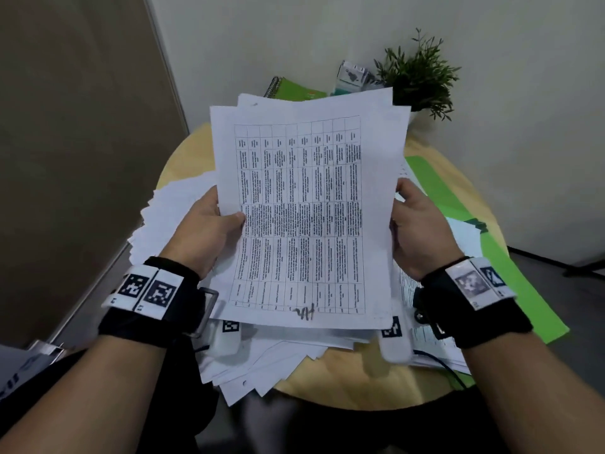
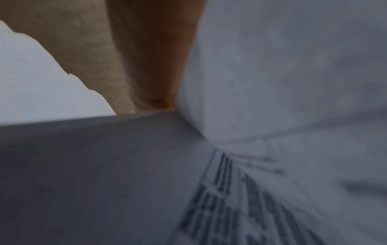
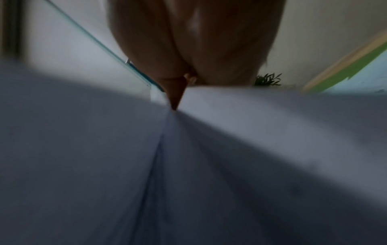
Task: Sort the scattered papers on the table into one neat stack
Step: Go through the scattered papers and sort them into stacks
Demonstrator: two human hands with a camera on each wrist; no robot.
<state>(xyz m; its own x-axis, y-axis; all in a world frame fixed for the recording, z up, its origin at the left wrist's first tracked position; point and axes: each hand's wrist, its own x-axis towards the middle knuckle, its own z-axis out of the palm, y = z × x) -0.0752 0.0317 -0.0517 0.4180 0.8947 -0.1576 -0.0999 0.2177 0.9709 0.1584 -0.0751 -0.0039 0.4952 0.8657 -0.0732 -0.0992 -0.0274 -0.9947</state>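
Both hands are holding a bundle of white printed paper sheets point(image 1: 301, 211) up above the round light-wood surface point(image 1: 183, 152). The left hand point(image 1: 203, 231) is gripping the bundle's left long edge, thumb on top over the printed table grid. The right hand point(image 1: 415, 231) is clasping the right long edge, thumb side toward the sheet; fingers are hidden behind the paper. Wrist views are showing only blurred paper and skin close up.

Key relation: the bundle is lying directly between the two hands, its long axis running away from the person toward the far wall, tilted slightly clockwise. Both hands are about equally near, at mid-length. The sheets in the bundle are not squared; back sheets are sticking out at the far top edge.

More loose white sheets point(image 1: 262, 362) are fanning out on the surface under and to the left of the bundle, some overhanging the near edge. Paper is thin, flexible, matte, likely to slide.

A flat green plastic folder point(image 1: 510, 270) is lying to the right under some sheets. A green spiral-bound notebook point(image 1: 294, 90) and a small potted green plant point(image 1: 422, 77) are sitting at the far side.

Judgement: likely next is tapping the bundle's edges square, then gathering the rest.
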